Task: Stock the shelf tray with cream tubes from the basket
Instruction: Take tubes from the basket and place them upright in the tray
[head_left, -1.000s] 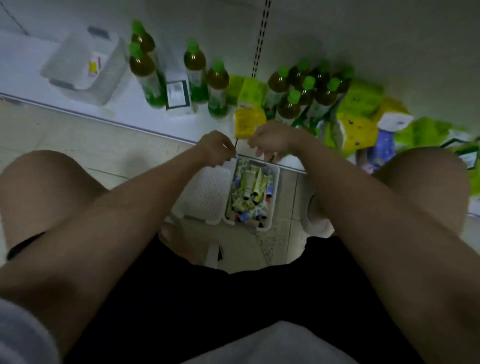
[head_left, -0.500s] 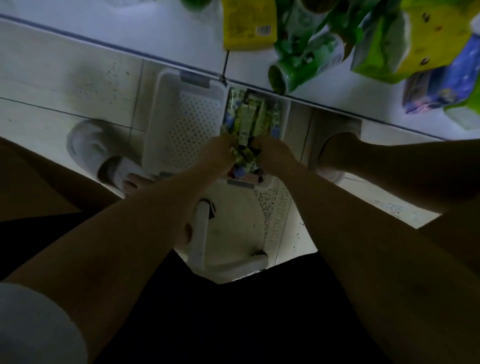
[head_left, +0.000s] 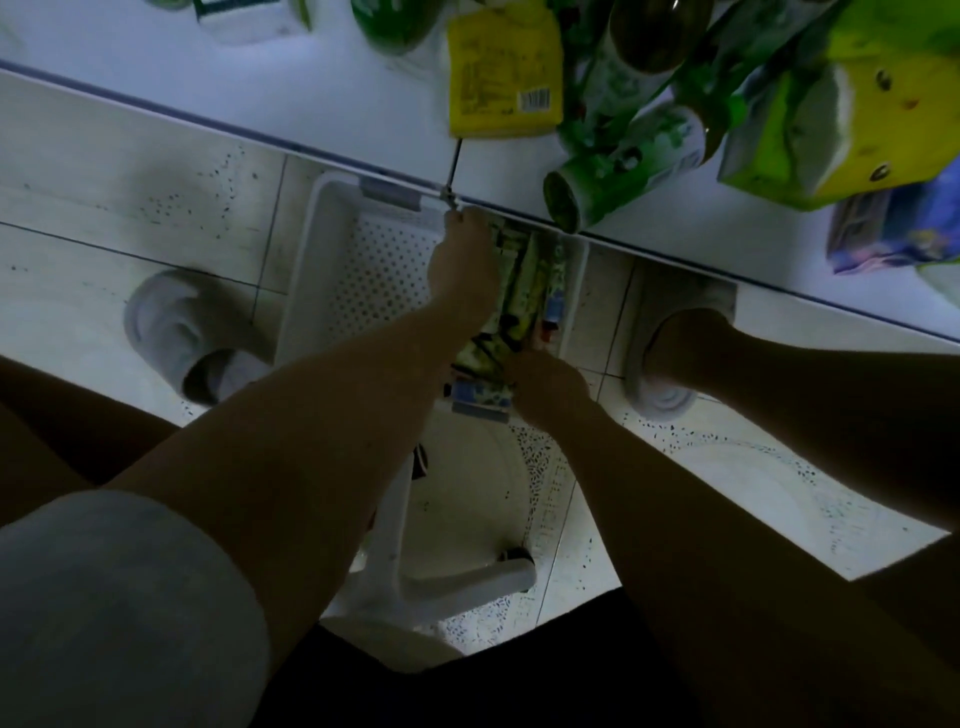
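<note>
White plastic is what we see first: a two-compartment basket (head_left: 317, 291) sits on the pale tiled floor (head_left: 130, 208), pushed up against the front edge of the bottom shelf (head_left: 260, 83). Its compartment toward nine o'clock shows only a bare perforated base, while the compartment toward three o'clock is packed with cream tubes (head_left: 524, 280), mostly green and yellow with a few blue ones. Our left hand (head_left: 462, 265) reaches down over the far end of that pile, toward twelve o'clock, its back turned to the camera; we cannot tell whether its fingers are curled on a tube or lie loose. Our right hand (head_left: 548, 387) is at the near end of the pile, toward six o'clock, with its fingers bent down among the tubes, touching them; a blue and white tube (head_left: 480, 402) lies just beside it, but we cannot tell whether it is pinched. On the shelf at twelve o'clock stands a yellow packet (head_left: 501, 73), and toward two o'clock lie green bottles (head_left: 623, 166) and a yellow-green pack (head_left: 841, 114). Grey slippers rest on the floor at nine o'clock (head_left: 182, 332) and three o'clock (head_left: 660, 384) of the basket. White stool legs (head_left: 405, 561) show at six o'clock.
</note>
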